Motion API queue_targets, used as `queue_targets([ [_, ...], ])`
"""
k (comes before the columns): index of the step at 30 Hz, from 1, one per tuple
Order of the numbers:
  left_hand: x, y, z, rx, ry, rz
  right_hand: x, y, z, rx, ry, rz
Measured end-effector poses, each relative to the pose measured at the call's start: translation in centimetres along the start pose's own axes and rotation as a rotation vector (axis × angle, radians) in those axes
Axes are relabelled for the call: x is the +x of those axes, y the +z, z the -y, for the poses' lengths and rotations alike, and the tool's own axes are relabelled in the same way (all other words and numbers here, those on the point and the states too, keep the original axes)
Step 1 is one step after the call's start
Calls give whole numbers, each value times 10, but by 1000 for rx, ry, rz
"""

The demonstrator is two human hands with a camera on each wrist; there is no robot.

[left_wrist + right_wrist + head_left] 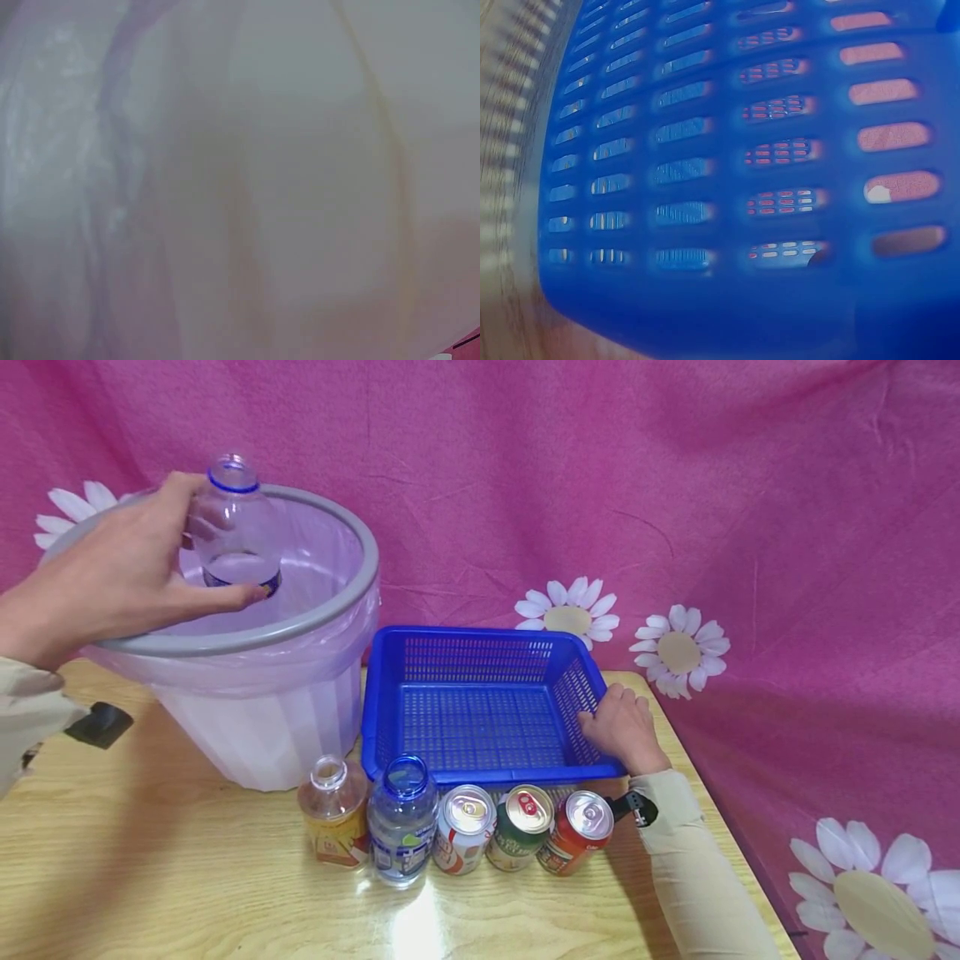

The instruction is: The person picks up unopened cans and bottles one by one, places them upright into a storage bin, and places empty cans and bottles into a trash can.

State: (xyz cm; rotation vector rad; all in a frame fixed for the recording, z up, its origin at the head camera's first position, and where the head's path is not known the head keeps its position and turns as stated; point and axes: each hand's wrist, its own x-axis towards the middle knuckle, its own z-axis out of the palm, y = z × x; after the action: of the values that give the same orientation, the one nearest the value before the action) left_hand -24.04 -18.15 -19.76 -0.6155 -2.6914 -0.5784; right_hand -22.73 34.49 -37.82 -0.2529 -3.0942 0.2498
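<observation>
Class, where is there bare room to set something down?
The pale wooden tabletop is bare left of the two standing clear plastic bottles, in front of the round white bin. The rectangular blue plastic basket is bare inside. Its front side is crowded by those bottles and three cylindrical metal cans.

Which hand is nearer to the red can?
Right. The right hand holds the right side of the basket, just beyond the red can; the left hand is far to its left, holding a bottle at the bin's mouth.
</observation>
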Motion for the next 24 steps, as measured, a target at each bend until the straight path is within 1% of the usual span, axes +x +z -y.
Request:
queue_targets([
  [6,0,2,0,-35,15,-10,0,0,0,5,-2,1],
  [11,0,3,0,-32,14,-19,0,1,-1,7,-2,4],
  [20,-1,2,-1,-13,8,-12,-1,0,-2,11,5,6],
  [24,1,3,-2,-11,33,-20,-1,0,-2,13,10,9],
])
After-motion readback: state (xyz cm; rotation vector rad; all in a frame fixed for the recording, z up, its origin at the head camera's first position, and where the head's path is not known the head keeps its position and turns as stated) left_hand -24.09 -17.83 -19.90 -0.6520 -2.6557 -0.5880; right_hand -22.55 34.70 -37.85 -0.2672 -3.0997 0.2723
